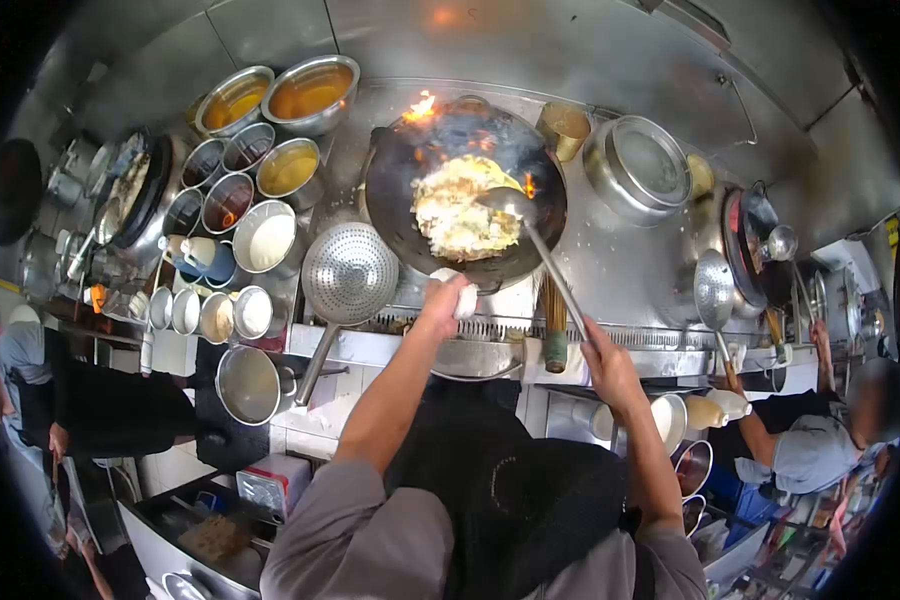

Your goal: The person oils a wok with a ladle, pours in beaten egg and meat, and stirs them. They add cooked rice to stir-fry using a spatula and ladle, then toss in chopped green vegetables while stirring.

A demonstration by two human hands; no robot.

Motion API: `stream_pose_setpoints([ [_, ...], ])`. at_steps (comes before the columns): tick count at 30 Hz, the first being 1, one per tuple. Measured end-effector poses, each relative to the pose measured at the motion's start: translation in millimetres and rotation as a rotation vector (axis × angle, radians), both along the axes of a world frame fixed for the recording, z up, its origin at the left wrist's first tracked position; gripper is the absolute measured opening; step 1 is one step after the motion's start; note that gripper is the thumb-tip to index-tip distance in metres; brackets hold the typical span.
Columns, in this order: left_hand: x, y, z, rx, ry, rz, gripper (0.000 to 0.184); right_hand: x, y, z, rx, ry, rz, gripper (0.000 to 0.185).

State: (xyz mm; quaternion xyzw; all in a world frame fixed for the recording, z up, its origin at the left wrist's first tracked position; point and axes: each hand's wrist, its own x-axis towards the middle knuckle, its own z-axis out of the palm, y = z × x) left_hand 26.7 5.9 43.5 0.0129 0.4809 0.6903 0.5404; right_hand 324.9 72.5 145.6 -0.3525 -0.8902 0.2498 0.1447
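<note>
step in hand looks like stir-frying: food [462, 208] sits in wok [392, 212], flames [420, 107] at far edge. hands well apart: left hand [438, 308] grips white cloth [466, 301] at wok's near rim, right hand [615, 374] wraps ladle [554, 262] handle, bowl on food. both reach forward. next move likely calls for steady rim hold, ladle turning food.

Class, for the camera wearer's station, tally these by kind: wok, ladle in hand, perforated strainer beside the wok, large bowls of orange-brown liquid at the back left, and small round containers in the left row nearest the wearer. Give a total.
Wok: 1
Ladle: 1
Perforated strainer: 1
Large bowls: 2
Small round containers: 4
Total: 9
</note>
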Motion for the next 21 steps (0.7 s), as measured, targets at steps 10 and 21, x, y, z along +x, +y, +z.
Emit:
stream_pose_setpoints([
  [10, 57, -44, 60, -0.069, -0.111, 0.085, 0.014, 35, 29, 104, -0.302, -0.350, 0.395, 0.046],
  [21, 103, -109, 34, -0.214, 0.041, 0.071, 0.010, 54, 19, 18, -0.175, -0.049, 0.442, 0.049],
])
